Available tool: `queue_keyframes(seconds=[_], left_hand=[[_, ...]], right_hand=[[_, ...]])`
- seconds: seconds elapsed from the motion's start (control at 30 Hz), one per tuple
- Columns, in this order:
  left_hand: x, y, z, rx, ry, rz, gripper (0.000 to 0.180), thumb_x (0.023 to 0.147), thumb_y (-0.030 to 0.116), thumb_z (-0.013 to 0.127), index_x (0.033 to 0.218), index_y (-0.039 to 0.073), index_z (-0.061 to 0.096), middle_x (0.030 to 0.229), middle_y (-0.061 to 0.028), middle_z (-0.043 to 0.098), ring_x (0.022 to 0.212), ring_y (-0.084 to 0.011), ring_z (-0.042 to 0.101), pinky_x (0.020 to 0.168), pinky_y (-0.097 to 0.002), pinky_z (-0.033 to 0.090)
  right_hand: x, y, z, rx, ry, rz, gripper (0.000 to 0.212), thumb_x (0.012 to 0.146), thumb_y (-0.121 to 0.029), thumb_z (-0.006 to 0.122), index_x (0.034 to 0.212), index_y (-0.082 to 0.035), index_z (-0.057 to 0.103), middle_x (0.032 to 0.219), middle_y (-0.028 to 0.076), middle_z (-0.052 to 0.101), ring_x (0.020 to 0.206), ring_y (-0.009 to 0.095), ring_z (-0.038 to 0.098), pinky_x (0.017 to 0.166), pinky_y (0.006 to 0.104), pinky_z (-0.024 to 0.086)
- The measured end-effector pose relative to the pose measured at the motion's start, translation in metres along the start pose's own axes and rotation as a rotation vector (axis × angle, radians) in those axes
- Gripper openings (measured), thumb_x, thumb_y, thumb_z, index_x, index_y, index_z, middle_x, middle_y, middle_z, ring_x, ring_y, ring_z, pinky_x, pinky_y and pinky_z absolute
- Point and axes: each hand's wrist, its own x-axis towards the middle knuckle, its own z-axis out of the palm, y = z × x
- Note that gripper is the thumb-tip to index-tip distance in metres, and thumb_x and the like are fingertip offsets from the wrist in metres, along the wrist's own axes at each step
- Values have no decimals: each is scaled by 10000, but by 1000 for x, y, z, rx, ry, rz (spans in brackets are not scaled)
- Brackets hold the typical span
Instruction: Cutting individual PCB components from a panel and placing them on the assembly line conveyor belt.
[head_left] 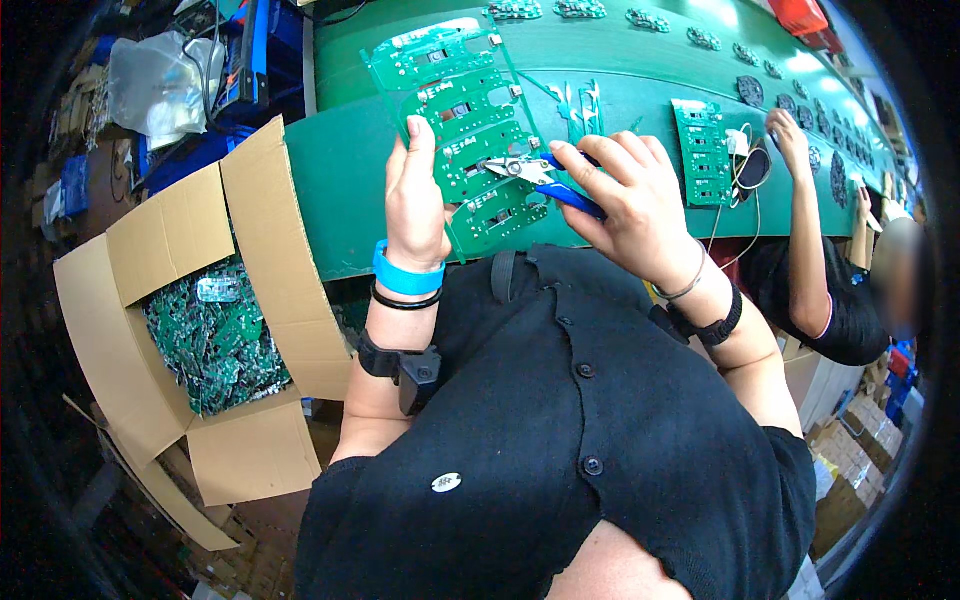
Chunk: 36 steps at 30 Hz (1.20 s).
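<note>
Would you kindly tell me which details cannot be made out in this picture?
Head view: some fingers of the left hand, hidden behind the green circuit-board panel.
Head view: whether the tips of the blue-handled cutters bite into the panel, too small to tell.
Head view: the bottom of the cardboard box, covered by heaped green pieces.
Head view: the plastic bag's contents, obscured by its cloudy film.

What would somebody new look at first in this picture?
Probably the big green circuit board panel at the top middle, held up by the left hand while the right hand holds blue-handled cutters at its right side. Next might come the open cardboard box on the left, heaped with green circuit board pieces. The bright blue wristband just below the left hand stands out too.
</note>
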Motion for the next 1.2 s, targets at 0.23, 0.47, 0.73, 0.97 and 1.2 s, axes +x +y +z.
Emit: queue_keyframes(seconds=[0.23,0.47,0.73,0.97,1.2], left_hand=[[-1,-13,-38,-630,-249,-261,576,959,444,241,1359,33,291,1291,-208,440,1019,-370,564,822,-505,502],[-3,-19,-22,-803,-273,-272,538,944,388,355,1338,21,334,1409,-307,159,923,-413,603,674,-432,573],[8,-12,-26,-638,-194,-231,610,942,484,269,1347,32,321,1272,-228,454,1028,-401,553,817,-511,503],[19,1,-19,-210,-84,-139,563,962,449,223,1298,26,380,1209,-193,514,1039,-344,563,839,-488,498],[23,1,-15,-63,-52,-24,547,971,423,209,1307,20,364,1228,-189,505,1049,-346,559,868,-475,489]], right_hand=[[-4,24,1,124,250,140,389,674,-191,690,1034,-63,616,918,98,576,793,255,539,689,350,418],[-2,19,13,62,130,177,400,692,-212,664,1064,-78,600,937,69,572,825,236,538,697,346,407],[-7,30,10,95,226,222,480,674,-209,684,1120,-71,571,1007,109,564,943,275,525,802,365,403],[-8,5,-13,135,-32,50,489,642,-225,676,1098,-84,567,997,73,548,929,248,506,826,380,365],[-2,-5,-12,32,-80,25,511,653,-220,671,1129,-73,560,1032,86,548,961,267,497,858,394,363]])
